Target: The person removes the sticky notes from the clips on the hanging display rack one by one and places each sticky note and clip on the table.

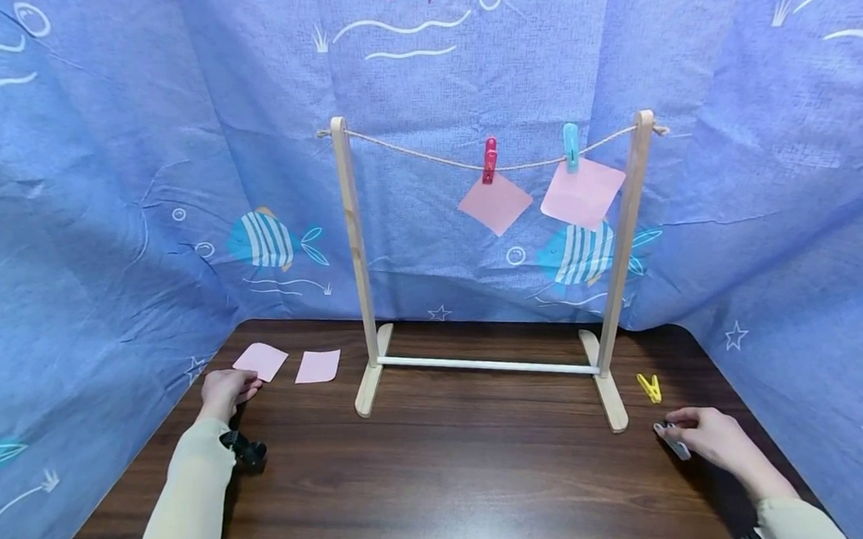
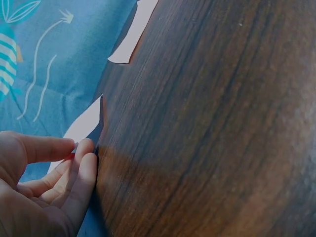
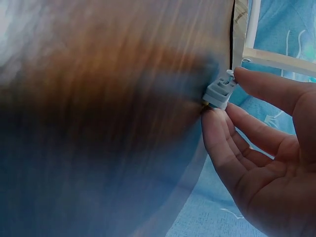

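Observation:
At the table's left side my left hand pinches the near corner of a pink square of paper between thumb and fingertips; the left wrist view shows the paper raised at a slant. A second pink paper square lies just right of it. Over at the right, my right hand holds a pale grey clothespin between thumb and fingers, low over the table. Beyond that hand lies a yellow clothespin.
A wooden stand with a sagging string stands mid-table. A red clothespin and a light blue clothespin each hold a pink paper on the string. Blue patterned cloth hangs behind and at both sides.

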A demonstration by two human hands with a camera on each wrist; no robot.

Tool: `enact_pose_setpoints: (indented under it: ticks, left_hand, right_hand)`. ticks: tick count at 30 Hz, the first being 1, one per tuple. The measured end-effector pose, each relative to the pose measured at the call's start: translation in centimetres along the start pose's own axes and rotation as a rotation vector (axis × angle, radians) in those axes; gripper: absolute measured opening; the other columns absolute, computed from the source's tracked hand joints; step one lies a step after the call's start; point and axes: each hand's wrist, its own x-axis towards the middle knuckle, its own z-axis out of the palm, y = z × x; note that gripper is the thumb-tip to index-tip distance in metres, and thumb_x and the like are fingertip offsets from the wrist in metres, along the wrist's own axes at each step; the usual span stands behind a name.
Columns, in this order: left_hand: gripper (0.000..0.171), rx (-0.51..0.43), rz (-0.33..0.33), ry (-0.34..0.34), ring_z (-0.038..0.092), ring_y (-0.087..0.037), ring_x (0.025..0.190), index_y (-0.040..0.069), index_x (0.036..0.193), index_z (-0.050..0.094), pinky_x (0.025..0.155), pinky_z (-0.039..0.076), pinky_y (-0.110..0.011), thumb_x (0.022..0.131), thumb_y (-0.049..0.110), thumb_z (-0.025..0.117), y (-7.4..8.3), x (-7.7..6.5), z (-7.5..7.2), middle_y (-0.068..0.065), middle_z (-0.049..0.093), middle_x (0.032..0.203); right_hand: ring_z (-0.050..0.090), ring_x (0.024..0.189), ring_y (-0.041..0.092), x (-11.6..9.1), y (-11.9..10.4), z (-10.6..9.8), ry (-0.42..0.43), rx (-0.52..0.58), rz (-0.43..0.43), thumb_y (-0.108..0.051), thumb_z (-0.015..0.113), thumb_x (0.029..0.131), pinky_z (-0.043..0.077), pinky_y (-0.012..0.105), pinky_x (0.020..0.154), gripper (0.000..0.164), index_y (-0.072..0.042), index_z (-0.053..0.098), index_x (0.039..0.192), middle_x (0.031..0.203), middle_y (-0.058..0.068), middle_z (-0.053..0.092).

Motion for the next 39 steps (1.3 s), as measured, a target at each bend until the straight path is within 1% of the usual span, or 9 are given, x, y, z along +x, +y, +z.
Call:
enact_pose_setpoints:
  ticks: [5,10,13,17,21,27,33,36,39]
  left_hand:
    - [0.02,-0.034,0.008,-0.008,0.066,-0.006,0.052,-0.018,0.107,0.06,0.056,0.058,-0.019,0.091,-0.007,0.061,0.3,-0.1,-0.1,-0.002,0.065,0.058]
    - [0.005,-0.059,0.015,-0.017,0.066,-0.005,0.052,-0.009,0.093,0.064,0.056,0.058,-0.019,0.092,-0.007,0.06,0.4,-0.3,-0.3,-0.001,0.066,0.057]
    - [0.008,-0.065,0.018,-0.021,0.066,-0.004,0.052,-0.006,0.087,0.065,0.057,0.058,-0.018,0.092,-0.007,0.059,0.4,-0.5,-0.5,0.0,0.066,0.057]
    - [0.009,-0.067,0.026,-0.052,0.066,-0.004,0.053,-0.012,0.095,0.065,0.058,0.058,-0.018,0.092,-0.007,0.058,0.4,-0.6,-0.4,-0.001,0.066,0.059]
    - [0.023,-0.059,0.025,-0.067,0.066,-0.005,0.055,-0.021,0.11,0.058,0.06,0.059,-0.018,0.093,-0.006,0.057,0.6,-0.7,-0.3,-0.001,0.067,0.061]
    - [0.025,-0.059,0.01,-0.069,0.067,-0.006,0.057,-0.022,0.115,0.057,0.062,0.06,-0.02,0.096,-0.006,0.055,0.4,-0.9,-0.5,-0.002,0.067,0.063]
    - [0.016,-0.011,0.051,-0.098,0.067,-0.006,0.059,-0.012,0.107,0.058,0.06,0.059,-0.02,0.096,0.0,0.055,0.2,-1.1,-0.5,-0.001,0.068,0.067]
    - [0.018,0.024,0.086,-0.098,0.066,-0.007,0.058,-0.01,0.109,0.058,0.058,0.059,-0.021,0.096,0.002,0.056,0.2,-1.4,-0.5,0.001,0.068,0.069]
    - [0.024,0.068,0.113,-0.082,0.066,-0.008,0.057,-0.011,0.115,0.056,0.057,0.059,-0.021,0.096,0.005,0.058,0.5,-1.7,-0.4,0.002,0.068,0.071]
  right_hand:
    - [0.065,0.094,0.043,0.3,0.0,-0.1,0.009,-0.007,-0.027,-0.037,0.072,0.092,0.054,0.054,0.077,0.053,0.012,0.067,0.112,0.1,0.023,0.071]
    - [0.064,0.096,0.046,0.3,-0.2,-0.3,0.012,-0.021,-0.033,-0.037,0.072,0.092,0.053,0.056,0.078,0.054,0.012,0.067,0.113,0.103,0.026,0.07]
    - [0.064,0.098,0.048,0.3,-0.2,-0.2,0.002,-0.022,-0.033,-0.039,0.071,0.092,0.054,0.056,0.077,0.056,0.012,0.067,0.114,0.104,0.027,0.07]
    - [0.063,0.099,0.048,0.0,0.1,-0.1,-0.011,-0.018,-0.018,-0.043,0.07,0.092,0.054,0.055,0.077,0.06,0.012,0.065,0.116,0.106,0.027,0.069]
    - [0.065,0.093,0.04,0.0,0.2,-0.1,-0.003,-0.013,-0.011,-0.044,0.07,0.093,0.054,0.052,0.075,0.062,0.013,0.064,0.117,0.102,0.022,0.07]
    - [0.061,0.071,0.015,-0.1,0.4,-0.1,0.014,0.023,-0.019,-0.041,0.069,0.094,0.05,0.037,0.067,0.061,0.013,0.061,0.121,0.093,0.012,0.072]
    - [0.061,0.065,0.014,-0.3,0.5,-0.5,0.05,0.036,-0.045,-0.035,0.067,0.097,0.047,0.032,0.063,0.055,0.014,0.061,0.122,0.089,0.01,0.072]
    - [0.062,0.067,0.013,-0.3,0.5,-0.8,0.078,0.08,-0.067,-0.03,0.066,0.098,0.048,0.028,0.058,0.052,0.016,0.059,0.122,0.084,0.005,0.072]
    - [0.062,0.07,0.01,-0.2,0.4,-1.4,0.108,0.102,-0.089,-0.027,0.066,0.098,0.05,0.025,0.057,0.05,0.016,0.058,0.123,0.086,0.008,0.072]
